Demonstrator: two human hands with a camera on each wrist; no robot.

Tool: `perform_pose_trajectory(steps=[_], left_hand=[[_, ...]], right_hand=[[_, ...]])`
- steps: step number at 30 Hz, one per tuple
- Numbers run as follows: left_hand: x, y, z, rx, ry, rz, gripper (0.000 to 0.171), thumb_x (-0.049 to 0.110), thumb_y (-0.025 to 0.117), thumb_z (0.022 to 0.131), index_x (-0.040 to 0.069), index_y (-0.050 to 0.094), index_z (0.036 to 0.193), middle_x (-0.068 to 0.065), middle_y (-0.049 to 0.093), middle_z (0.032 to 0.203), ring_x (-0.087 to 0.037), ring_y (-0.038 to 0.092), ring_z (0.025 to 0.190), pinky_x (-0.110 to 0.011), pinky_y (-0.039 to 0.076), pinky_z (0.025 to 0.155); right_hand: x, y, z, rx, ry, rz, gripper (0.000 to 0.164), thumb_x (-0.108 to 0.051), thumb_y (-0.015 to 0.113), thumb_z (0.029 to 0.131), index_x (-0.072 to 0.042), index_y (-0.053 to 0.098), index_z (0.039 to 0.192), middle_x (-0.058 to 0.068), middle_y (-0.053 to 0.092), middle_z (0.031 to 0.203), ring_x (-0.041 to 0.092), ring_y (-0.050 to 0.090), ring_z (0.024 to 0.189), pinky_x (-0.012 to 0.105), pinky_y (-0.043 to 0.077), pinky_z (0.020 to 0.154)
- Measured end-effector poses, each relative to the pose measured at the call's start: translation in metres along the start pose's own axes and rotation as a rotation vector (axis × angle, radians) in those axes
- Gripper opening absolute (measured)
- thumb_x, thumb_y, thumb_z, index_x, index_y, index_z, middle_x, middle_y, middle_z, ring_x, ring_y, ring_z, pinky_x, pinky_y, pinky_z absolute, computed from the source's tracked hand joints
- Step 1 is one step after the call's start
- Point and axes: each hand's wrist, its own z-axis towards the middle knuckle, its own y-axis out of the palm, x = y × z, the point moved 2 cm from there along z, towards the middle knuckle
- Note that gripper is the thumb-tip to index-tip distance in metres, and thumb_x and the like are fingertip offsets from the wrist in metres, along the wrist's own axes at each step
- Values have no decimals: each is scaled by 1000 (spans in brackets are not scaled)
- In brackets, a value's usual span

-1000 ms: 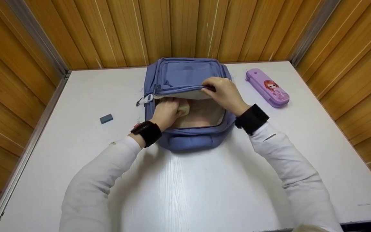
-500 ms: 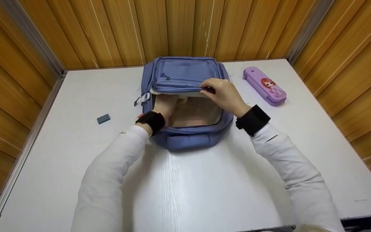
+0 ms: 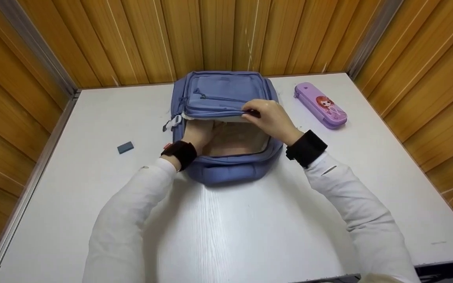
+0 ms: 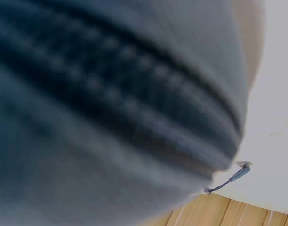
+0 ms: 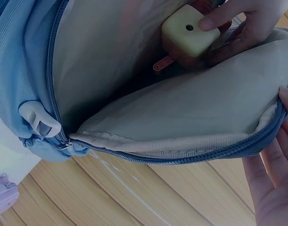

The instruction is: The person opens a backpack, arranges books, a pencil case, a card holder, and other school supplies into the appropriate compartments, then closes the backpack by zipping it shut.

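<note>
**Backpack [image 3: 226, 173] open, flap [image 3: 226, 88] up**

Dark block [image 3: 125, 147] on table [image 3: 226, 236], left. Left hand [image 3: 199, 135] pinches yellow sharpener [image 5: 184, 36] inside the backpack. Right hand [image 3: 271, 118] pinches the flap's edge, likely to give the left hand room. Purple pencil case [image 3: 321, 105] sits apart, right.

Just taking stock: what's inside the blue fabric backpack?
A boxy, pale-yellow object with a round hole, held by the left hand. The blue fabric flap and hand hide anything deeper.

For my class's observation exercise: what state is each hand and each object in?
Blue backpack, unzipped, open
Flap, held partly lifted
Yellow box, held inside backpack
Purple case, closed
Dark block, lying flat
Wrist straps, fastened
Left hand, gripping yellow box
Right hand, pinching the flap's edge
</note>
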Motion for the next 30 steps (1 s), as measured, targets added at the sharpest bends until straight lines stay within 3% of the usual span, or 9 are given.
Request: perform_pose_trajectory(steps=[5, 9, 14, 18, 23, 30], left_hand=[[2, -8, -13, 108, 134, 75, 45, 41, 63, 101, 2, 62, 123, -20, 70, 116, -41, 72, 98, -53, 59, 86], [6, -16, -23, 102, 177, 116, 47, 41, 62, 102, 1, 59, 125, -21, 70, 105, -43, 72, 90, -56, 60, 79], [16, -27, -37, 12, 179, 176, 47, 38, 64, 100, -2, 61, 124, -21, 69, 110, -42, 69, 102, -54, 57, 89], [26, -36, -50, -1, 225, 207, 45, 36, 65, 100, 0, 63, 126, -18, 69, 119, -37, 66, 109, -49, 54, 97], [39, -49, -57, 63, 334, 211, 41, 31, 66, 100, 3, 65, 130, -12, 71, 122, -30, 67, 111, -41, 56, 99], [44, -68, -56, 218, 462, 174, 27, 23, 67, 100, 7, 73, 121, -5, 75, 111, -23, 68, 100, -32, 61, 85]], right_hand=[[0, 0, 1, 2, 4, -4, 17, -11, 73, 94, 1, 75, 106, 19, 77, 108, 33, 73, 104, 46, 58, 95], [0, 0, 1, 9, 9, -6, 17, -9, 74, 93, 2, 75, 105, 19, 77, 107, 33, 73, 103, 47, 58, 94], [0, 1, 1, 18, 2, -12, 16, -10, 73, 93, 1, 75, 105, 18, 77, 107, 34, 74, 103, 47, 58, 94], [1, 2, 0, 16, 7, -6, 16, -10, 72, 94, 0, 76, 105, 18, 77, 107, 33, 74, 104, 46, 58, 94], [3, 4, -1, 26, 19, -1, 16, -10, 73, 94, 1, 76, 105, 18, 77, 107, 33, 74, 104, 46, 58, 95], [3, 5, -2, 14, 29, 8, 16, -10, 72, 94, 1, 76, 105, 18, 77, 108, 34, 74, 105, 47, 57, 97]])
